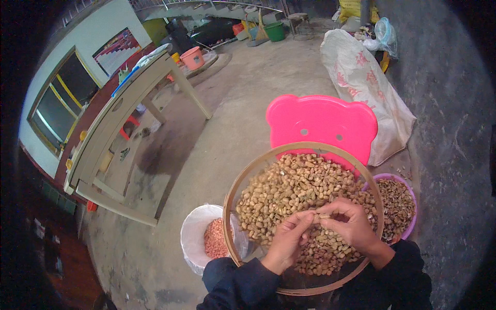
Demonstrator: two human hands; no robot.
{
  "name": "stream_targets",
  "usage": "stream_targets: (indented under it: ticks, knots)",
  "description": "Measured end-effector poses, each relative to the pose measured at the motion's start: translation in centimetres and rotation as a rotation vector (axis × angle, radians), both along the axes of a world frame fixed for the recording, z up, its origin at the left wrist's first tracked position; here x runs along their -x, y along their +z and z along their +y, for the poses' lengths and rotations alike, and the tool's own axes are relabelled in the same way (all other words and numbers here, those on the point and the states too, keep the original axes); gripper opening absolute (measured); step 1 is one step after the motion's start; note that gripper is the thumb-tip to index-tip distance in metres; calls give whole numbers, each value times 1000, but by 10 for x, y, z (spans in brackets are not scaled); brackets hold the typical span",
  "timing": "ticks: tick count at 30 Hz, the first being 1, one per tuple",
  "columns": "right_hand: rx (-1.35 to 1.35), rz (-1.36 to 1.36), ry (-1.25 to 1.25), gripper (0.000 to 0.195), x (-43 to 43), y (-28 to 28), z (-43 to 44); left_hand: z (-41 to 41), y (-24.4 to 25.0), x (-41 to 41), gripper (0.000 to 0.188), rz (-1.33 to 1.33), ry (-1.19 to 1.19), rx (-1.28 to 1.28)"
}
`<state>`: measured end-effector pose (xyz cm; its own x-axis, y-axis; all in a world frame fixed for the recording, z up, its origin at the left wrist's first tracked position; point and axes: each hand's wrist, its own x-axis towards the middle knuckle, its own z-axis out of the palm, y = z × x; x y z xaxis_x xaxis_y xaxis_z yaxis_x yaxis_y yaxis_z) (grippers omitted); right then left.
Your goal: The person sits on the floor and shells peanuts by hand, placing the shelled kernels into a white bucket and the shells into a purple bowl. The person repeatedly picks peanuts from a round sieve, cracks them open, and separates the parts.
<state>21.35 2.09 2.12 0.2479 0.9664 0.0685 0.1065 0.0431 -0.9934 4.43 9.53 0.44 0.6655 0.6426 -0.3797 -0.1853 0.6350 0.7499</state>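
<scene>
A round sieve with a wooden rim (244, 167) rests over my lap, holding a wide heap of unshelled peanuts (288, 186). Above the heap, my left hand (288, 238) and my right hand (350, 224) meet fingertip to fingertip. Between the thumb and forefinger of the right is a peanut pod (324, 216); the left thumb and forefinger pinch at its near end. Fingers hide part of that pod. Left of the sieve, a white-lined bucket (192, 236) contains shelled pink peanut kernels (216, 240). To its right, a purple basin (414, 217) holds peanut shells (395, 205).
A pink plastic stool (321, 120) with a bear-shaped top stands just beyond the sieve, partly under its rim. Behind it lies a white woven sack (360, 73). A wooden table (116, 116) stands left. Farther off are a pink bucket (192, 58) and a green tub (275, 31).
</scene>
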Motion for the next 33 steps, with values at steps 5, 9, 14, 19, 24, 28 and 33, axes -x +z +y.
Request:
stream_targets:
  ticks: [5,9,14,19,24,28,33]
  knots:
    - [-55,-86,-2,17,1,2,-1,-2,6,-4,27,-23,-16,173]
    - [-72,-186,-10,17,3,15,-1,0,12,-6,33,-39,-15,258]
    - [-137,-238,-13,17,5,17,0,-2,23,-8,43,-68,-19,260]
    - [-114,-245,-54,16,6,7,0,-1,11,-1,53,-27,-60,154]
    - [-143,-257,-126,18,1,13,0,-2,5,0,48,-12,0,-36]
    - [-128,-261,-138,19,-1,16,0,0,11,0,40,-10,43,53]
    - [-165,-291,-138,19,0,13,0,30,28,23,36,26,125,57]
